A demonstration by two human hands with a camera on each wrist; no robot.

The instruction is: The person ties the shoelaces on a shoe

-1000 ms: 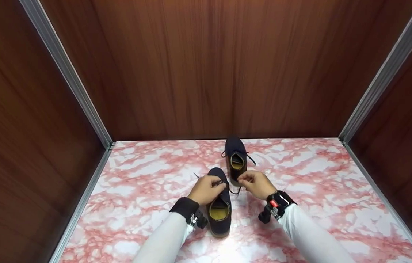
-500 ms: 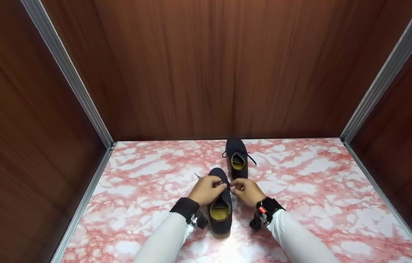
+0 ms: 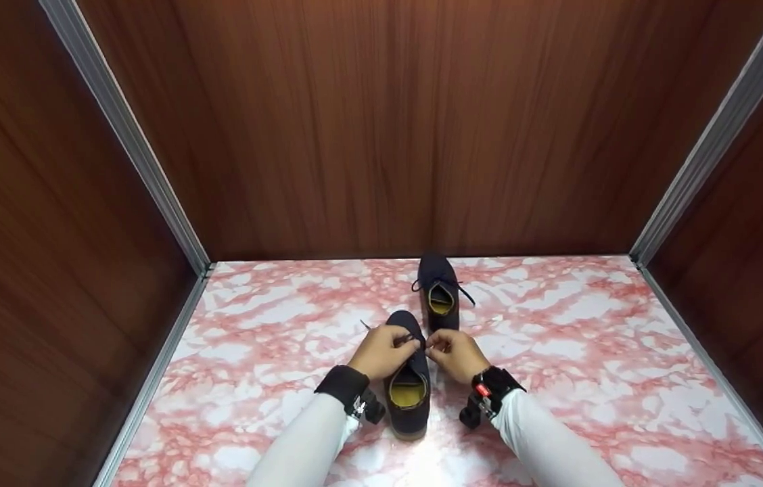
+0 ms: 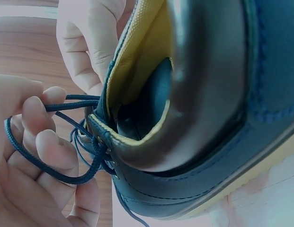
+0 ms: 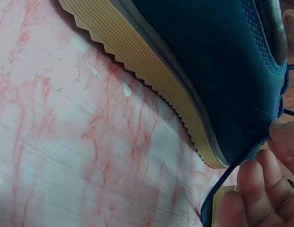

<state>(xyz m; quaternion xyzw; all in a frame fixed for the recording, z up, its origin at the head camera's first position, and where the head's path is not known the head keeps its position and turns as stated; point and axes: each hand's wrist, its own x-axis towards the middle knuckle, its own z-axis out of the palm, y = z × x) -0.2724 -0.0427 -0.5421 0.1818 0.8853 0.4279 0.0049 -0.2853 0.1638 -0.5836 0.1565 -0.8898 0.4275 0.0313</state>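
A dark navy lace-up shoe (image 3: 410, 421) with a yellow lining stands on the floor, toe pointing away from me. My left hand (image 3: 379, 353) is over its lacing and pinches the dark shoelace (image 4: 66, 178), part of which hangs as a loop by the fingers. On the shoe's right side, my right hand (image 3: 460, 355) holds another stretch of lace between thumb and fingers. In the right wrist view that lace (image 5: 227, 172) runs down past the fingertips, beside the shoe's ridged tan sole (image 5: 151, 80). The hands partly hide the lacing from the head view.
The matching shoe (image 3: 437, 270) stands farther back and slightly right, close to the brown wood-look wall (image 3: 381, 135), its lace ends lying at its sides. Pink-and-white marbled flooring (image 3: 591, 365) spreads around the shoes. Metal-edged side panels (image 3: 43, 223) enclose the space.
My right hand has moved left and slightly down, from beside the rear shoe's heel to right against the front shoe's lacing. The left hand and both shoes stay nearly still.
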